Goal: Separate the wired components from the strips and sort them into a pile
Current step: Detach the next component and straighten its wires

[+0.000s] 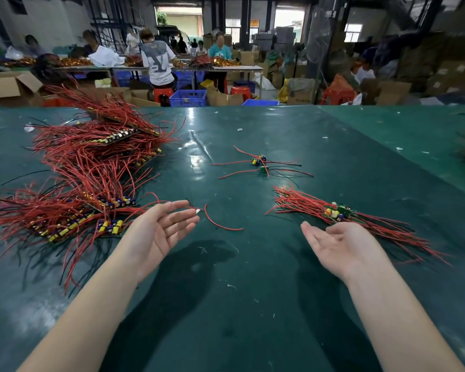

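The green worktop (253, 277) carries everything, and the biggest thing on it is the heap of strips (91, 167) on the left: long narrow boards stacked crosswise, each lined with yellow and blue parts and bristling with red wires. The boards look stiff and likely snap at their joints, so the sound grip is on the board edge beside 1 unit, not on the wires, which are soft and springy and would tangle or tug at their solder points.

On the right lies the pile (338, 213) of separated components, small green boards with their wires fanned toward the near right. They seem light enough to slide on the glossy surface. Farther back, near the middle, 2 or 3 loose components (261, 163) sit apart from that pile.

The left hand (159, 232) hovers palm up just beside the nearest strip, fingers (183, 216) spread wide and holding nothing. The right hand (341, 245) is likewise palm up and empty, fingers relaxed, just in front of the pile.

A single red wire (220, 224) curls between the hands.
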